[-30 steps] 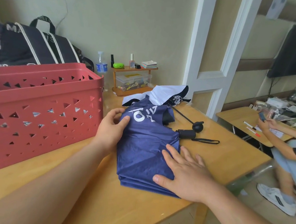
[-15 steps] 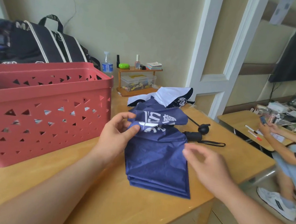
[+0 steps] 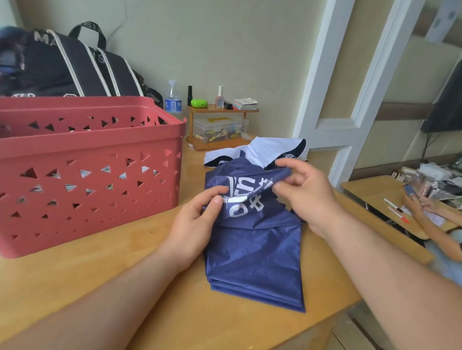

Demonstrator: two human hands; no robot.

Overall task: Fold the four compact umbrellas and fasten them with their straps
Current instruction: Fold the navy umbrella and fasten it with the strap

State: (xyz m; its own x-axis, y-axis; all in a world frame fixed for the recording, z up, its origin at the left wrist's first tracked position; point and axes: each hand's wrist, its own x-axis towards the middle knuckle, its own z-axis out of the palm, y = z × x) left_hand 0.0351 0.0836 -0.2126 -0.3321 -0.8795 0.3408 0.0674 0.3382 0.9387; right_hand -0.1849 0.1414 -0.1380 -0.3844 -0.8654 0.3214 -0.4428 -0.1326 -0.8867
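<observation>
On the table (image 3: 156, 294), navy umbrella (image 3: 256, 256) lies lengthwise toward the wall.

right hand (image 3: 305, 194): off flat canopy | now pinches blue umbrella (image 3: 256, 250) fold

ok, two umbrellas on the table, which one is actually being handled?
The navy umbrella with white lettering: left hand and right hand both pinch its canopy fabric. The white umbrella with dark trim lies untouched behind it.
</observation>
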